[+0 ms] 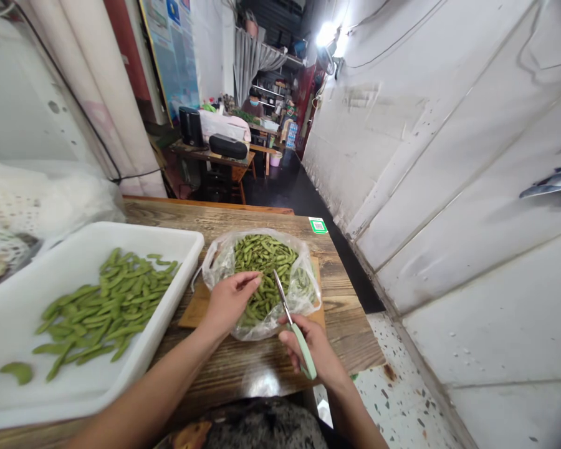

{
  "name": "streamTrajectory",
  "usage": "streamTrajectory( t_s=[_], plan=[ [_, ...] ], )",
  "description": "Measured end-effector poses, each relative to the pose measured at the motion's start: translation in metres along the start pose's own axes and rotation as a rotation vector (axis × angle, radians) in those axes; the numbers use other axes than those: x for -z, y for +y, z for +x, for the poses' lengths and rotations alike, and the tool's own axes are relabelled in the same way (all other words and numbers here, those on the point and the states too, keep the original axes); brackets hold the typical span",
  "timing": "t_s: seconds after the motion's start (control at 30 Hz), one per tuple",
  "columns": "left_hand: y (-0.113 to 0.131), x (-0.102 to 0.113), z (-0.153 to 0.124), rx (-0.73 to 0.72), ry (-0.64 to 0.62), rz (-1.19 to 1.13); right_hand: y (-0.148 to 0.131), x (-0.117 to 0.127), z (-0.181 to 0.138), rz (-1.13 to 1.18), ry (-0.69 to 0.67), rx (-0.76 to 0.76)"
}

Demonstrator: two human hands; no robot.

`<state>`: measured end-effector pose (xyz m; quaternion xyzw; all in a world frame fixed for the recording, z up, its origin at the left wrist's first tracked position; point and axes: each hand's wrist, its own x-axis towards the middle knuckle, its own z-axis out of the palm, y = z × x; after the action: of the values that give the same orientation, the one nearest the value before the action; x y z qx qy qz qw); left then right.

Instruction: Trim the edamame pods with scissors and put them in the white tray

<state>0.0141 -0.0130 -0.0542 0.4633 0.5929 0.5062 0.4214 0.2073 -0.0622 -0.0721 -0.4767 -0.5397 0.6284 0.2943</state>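
A clear plastic bag [311, 299], rolled open at the top, holds a heap of green soybean pods [266, 252]. Over the left part of this heap, my left hand [231, 299] is closed in a pinch; what is between its fingertips is too small to make out. My right hand [308, 343] grips scissors [303, 350] with pale green handles at the bag's near right side. Their metal blades point up and away over the pods and look nearly closed. To the left, a white plastic tray [168, 240] has more pods [116, 296] spread in it.
The bag rests on a wooden board [194, 308] on the wooden table [346, 312]. White bags [75, 193] lie behind the tray. A white wall [430, 187] runs along the right. Farther back are a table with a black speaker [228, 146] and a seated person [253, 106].
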Motion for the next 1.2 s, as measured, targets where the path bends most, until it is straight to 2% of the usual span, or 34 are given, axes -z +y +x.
streamTrajectory(
  t_s=[0.1, 0.2, 0.37, 0.57, 0.67, 0.83, 0.97, 1.07, 1.2],
  plan=[
    [0.003, 0.003, -0.003, 0.091, -0.108, -0.215, -0.003, 0.004, -0.002, -0.119, 0.007, 0.047],
    [0.008, 0.004, -0.009, 0.154, -0.204, -0.294, -0.005, 0.006, -0.004, -0.215, -0.004, 0.113],
    [0.015, 0.007, -0.013, 0.134, -0.211, -0.218, -0.007, 0.004, -0.004, -0.317, 0.005, 0.171],
    [0.027, 0.012, -0.019, 0.122, -0.349, -0.073, -0.010, 0.003, -0.004, -0.373, -0.017, 0.189],
    [0.032, 0.012, -0.023, 0.121, -0.380, -0.036, -0.013, 0.003, -0.005, -0.406, -0.005, 0.198],
    [0.033, 0.012, -0.024, 0.125, -0.391, -0.003, -0.019, 0.002, -0.007, -0.472, -0.002, 0.220],
    [0.032, 0.013, -0.025, 0.118, -0.424, 0.015, -0.019, 0.002, -0.007, -0.434, 0.001, 0.221],
    [0.028, 0.013, -0.024, 0.119, -0.392, 0.027, -0.017, 0.002, -0.004, -0.389, 0.007, 0.210],
    [0.019, 0.013, -0.019, 0.041, -0.173, 0.033, -0.011, 0.002, -0.001, -0.325, 0.035, 0.189]
  ],
)
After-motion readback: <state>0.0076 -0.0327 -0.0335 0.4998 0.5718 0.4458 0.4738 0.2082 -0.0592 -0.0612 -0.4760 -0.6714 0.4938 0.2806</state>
